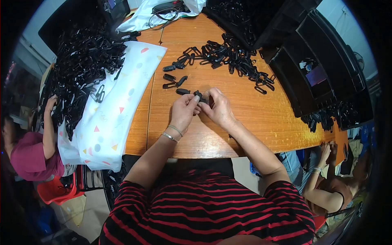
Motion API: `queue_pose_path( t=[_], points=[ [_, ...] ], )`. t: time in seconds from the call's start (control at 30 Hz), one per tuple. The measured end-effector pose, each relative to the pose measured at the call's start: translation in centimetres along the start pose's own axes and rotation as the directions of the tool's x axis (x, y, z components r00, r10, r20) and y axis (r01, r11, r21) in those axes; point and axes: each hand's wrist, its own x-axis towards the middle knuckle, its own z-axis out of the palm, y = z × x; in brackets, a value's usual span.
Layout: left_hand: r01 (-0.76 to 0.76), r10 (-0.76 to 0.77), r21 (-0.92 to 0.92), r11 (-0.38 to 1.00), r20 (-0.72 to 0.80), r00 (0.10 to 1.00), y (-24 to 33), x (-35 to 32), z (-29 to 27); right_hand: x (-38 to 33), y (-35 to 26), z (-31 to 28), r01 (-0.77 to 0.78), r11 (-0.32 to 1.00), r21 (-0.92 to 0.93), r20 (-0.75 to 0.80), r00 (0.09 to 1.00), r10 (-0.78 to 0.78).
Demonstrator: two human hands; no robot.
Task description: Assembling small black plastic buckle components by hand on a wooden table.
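Over the wooden table (175,143), my left hand (182,112) and my right hand (220,108) meet at a small black plastic piece (199,96). Both are closed on it, thumbs and fingertips pinching from either side; fingers cover much of its shape. Just beyond my left fingers lies a black part (183,91), with several similar parts (170,77) in a loose curve toward the far left. A scattered heap of black loop-shaped plastic parts (232,55) spreads farther back and to the right.
To the left, a large mound of black parts (85,53) rests on a white patterned sheet (122,98). A big black bin (302,61) stands tipped at the right. A white bag (141,16) with a dark corded object lies at the back. Other people sit on both sides.
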Motion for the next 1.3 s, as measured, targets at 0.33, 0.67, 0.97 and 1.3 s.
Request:
queue_pose_path(
  t=[0.33,0.67,0.97,1.3],
  points=[
    [-0.105,0.103,-0.026,0.994,-0.045,0.994,0.1,-0.9,-2.1,3.9,1.0,-1.1,-0.042,0.980,0.196,0.446,0.894,-0.051],
    [-0.178,0.174,-0.062,0.982,-0.074,0.982,-0.7,-1.3,-2.8,14.0,8.1,0.8,0.364,0.602,-0.710,0.314,0.930,-0.193],
    [-0.161,0.155,-0.114,0.980,-0.062,0.986,-1.1,-1.9,-3.2,9.5,4.0,0.8,0.278,0.808,-0.519,0.368,0.926,-0.083],
    [-0.263,0.254,-0.104,0.959,-0.097,0.962,5.2,-2.3,-3.1,5.3,-5.2,-0.9,-0.055,0.971,0.234,0.081,0.996,0.037]
  ],
)
